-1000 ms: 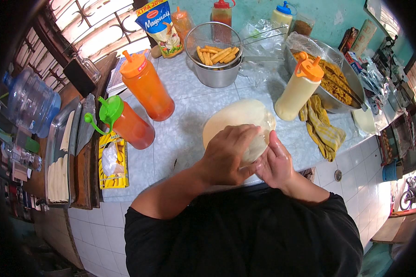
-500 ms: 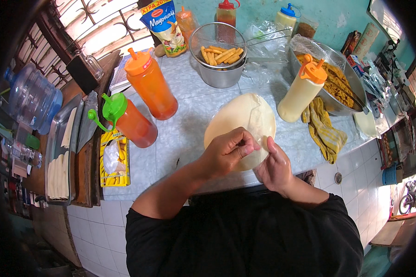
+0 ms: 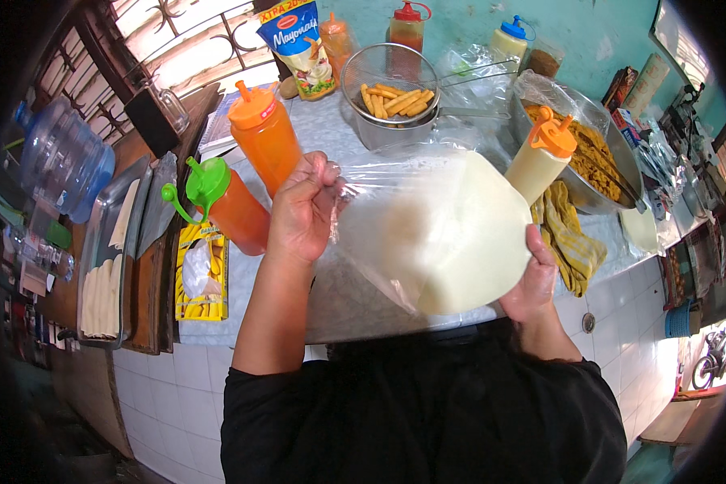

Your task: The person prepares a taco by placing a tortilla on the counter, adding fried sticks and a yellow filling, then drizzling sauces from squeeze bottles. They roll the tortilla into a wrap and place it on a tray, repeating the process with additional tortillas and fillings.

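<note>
water jug [image 3: 60, 161]: big blue one, parked far left by the window.
tray [image 3: 105, 250]: metal, at the left edge, pale strips laid in it.
yellow packet [image 3: 203, 270]: flat on the counter, just right of the tray, near the green-capped bottle.
green-capped bottle [image 3: 226, 206]: orange sauce inside, stood just left of the left hand.
orange bottle [image 3: 266, 141]: a bit farther back, behind the left hand.
left hand [image 3: 302, 210]: raised above the counter, fingers pinched shut on the top left corner of the plastic bag.
plastic bag [image 3: 387, 234]: clear, held up between both hands, wrapped loosely over the flatbread.
flatbread [image 3: 468, 242]: pale round sheet, held in the air over the near edge of the counter, seen partly through the bag.
strainer [image 3: 391, 85]: wire basket with fries in it, set on a metal pot at the far side.
right hand [image 3: 532, 282]: gripping the flatbread's lower right edge, thumb pressed on the front.
cream bottle [image 3: 540, 157]: orange cap, just behind the flatbread's right side.
cloth [image 3: 569, 242]: yellow, crumpled on the counter right of the right hand.
big bowl [image 3: 613, 153]: metal, far right, fried food in it under plastic.
</note>
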Available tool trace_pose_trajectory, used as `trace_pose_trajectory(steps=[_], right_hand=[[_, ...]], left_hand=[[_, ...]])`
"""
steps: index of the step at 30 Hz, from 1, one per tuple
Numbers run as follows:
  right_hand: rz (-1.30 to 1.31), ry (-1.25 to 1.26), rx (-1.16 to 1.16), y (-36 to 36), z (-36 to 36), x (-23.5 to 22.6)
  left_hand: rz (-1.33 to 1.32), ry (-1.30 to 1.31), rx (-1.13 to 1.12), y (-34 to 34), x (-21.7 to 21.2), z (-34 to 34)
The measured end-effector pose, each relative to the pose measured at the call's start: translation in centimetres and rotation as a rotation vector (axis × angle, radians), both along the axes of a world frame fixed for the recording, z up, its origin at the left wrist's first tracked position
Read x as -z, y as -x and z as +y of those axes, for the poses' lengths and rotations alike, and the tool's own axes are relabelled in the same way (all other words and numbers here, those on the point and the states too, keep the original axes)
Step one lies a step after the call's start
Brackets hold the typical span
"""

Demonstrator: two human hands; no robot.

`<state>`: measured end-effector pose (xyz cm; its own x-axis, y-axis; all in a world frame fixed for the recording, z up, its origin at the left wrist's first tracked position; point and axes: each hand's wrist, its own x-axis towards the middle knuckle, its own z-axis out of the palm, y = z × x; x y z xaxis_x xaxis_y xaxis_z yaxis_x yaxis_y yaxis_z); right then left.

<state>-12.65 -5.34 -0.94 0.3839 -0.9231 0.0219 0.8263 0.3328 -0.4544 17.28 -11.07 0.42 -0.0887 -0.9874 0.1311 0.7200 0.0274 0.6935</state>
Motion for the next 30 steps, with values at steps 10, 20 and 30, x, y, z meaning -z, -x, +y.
trace_pose_trajectory(steps=[10,20,30], right_hand=[[-0.009,0.013,-0.018,3.5,0.4,-0.5],[0.008,-0.008,-0.026,6.6,-0.3,0.0],[0.086,0.211,0.084,11.7,-1.9,2.2]], left_hand=[[-0.135,-0.28,-0.009,0.0,-0.8,0.2],[0.187,0.352,0.235,-3.2,-3.2,2.9],[0.62,0.634,0.39,-4.2,-4.5,5.4]])
